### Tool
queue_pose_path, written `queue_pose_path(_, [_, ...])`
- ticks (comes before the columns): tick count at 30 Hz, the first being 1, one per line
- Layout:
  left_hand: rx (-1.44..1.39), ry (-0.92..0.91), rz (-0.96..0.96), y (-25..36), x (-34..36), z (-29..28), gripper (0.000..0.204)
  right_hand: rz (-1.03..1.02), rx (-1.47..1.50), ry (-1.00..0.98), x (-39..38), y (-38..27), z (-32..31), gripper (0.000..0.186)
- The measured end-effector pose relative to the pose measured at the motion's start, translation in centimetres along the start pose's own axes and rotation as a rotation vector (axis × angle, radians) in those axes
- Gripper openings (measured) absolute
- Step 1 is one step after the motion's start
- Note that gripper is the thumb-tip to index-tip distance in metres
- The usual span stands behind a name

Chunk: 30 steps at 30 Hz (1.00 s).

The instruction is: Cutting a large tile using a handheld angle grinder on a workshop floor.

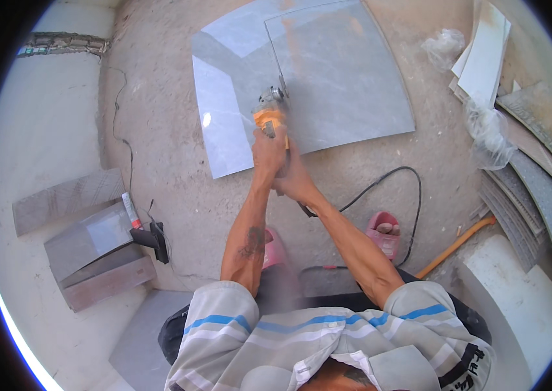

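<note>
An orange angle grinder point(268, 117) is held in both hands over a large glossy grey tile point(347, 85) lying on the floor. My left hand point(268, 148) wraps round the front of its body, just behind the metal head. Farther back, my right hand point(298, 179) grips the rear of the grinder, its fingers partly hidden. The cutting disc point(283, 86) stands edge-on at the tile's surface, at the near end of a dark line point(271, 49). That line runs away from me and then bends right toward the tile's far edge.
A black cable point(419, 189) loops from the grinder past my right foot. Tile offcuts point(83, 238) lie at the left, beside a white and red tube point(130, 210). Stacked tile pieces point(510, 208), clear plastic wrap point(488, 137) and an orange handle point(455, 247) are at the right.
</note>
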State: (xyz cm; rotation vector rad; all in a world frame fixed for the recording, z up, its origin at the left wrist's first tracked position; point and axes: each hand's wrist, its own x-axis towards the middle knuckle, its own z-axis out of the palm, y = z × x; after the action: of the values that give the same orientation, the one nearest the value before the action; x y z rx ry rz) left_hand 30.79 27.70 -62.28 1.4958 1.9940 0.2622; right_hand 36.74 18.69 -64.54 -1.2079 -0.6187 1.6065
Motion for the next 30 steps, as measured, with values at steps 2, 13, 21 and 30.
queue_pose_path(2, [0.008,-0.01,-0.001,0.2,-0.4,0.1,0.078,0.007,-0.004,0.002,-0.2,0.0,-0.3,0.115])
queue_pose_path(13, [-0.035,-0.043,0.015,-0.5,-1.6,-0.1,0.076,0.012,-0.019,0.0,-1.5,0.3,-0.2,0.115])
queue_pose_path(21, [-0.038,-0.043,0.029,-1.1,-2.4,0.2,0.073,0.001,-0.033,0.021,-2.3,0.4,-0.3,0.114])
queue_pose_path(30, [-0.066,-0.016,0.019,-1.7,-3.4,0.3,0.077,-0.001,-0.01,-0.002,-3.5,0.8,-0.1,0.114])
